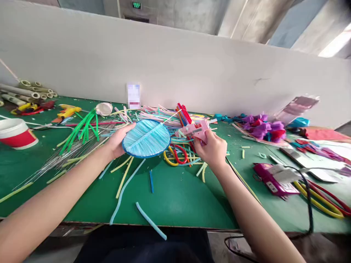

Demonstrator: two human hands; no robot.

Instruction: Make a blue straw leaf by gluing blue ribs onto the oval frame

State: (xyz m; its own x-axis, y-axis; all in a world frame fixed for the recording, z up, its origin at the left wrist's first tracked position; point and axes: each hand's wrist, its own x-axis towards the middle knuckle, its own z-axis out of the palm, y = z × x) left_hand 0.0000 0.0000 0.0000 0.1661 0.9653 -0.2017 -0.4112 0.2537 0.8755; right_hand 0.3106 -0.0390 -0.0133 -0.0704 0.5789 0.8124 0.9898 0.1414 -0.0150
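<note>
Disc: pale blue strips laid side by side, slanting off a raised midrib that runs from 8 to 2 o'clock, leaf-like; rim [146, 156] darker blue and fuzzy. The disc [149, 142] is held up over the green desk [189, 204], face toward the wearer.
Strand: one thin pale strand [172, 117] stands off the disc's upper edge toward 2 o'clock.
Left hand [117, 141]: gripping the disc's edge at 9 o'clock, thumb along the upper edge; other fingers mostly hidden.
Right hand [214, 151]: at 3 o'clock from the disc, closed round the handle of a pink glue gun [196, 130], nozzle aimed toward 9 o'clock, just beside the rim.
Exit-type sign [136, 5]: green, at 12 o'clock; characters too small to read.
Card [134, 95]: near 12 o'clock, against the partition [170, 65]; print blurred out.
Cup [18, 134]: at 9 o'clock; white with red band, lettering not legible.
</note>
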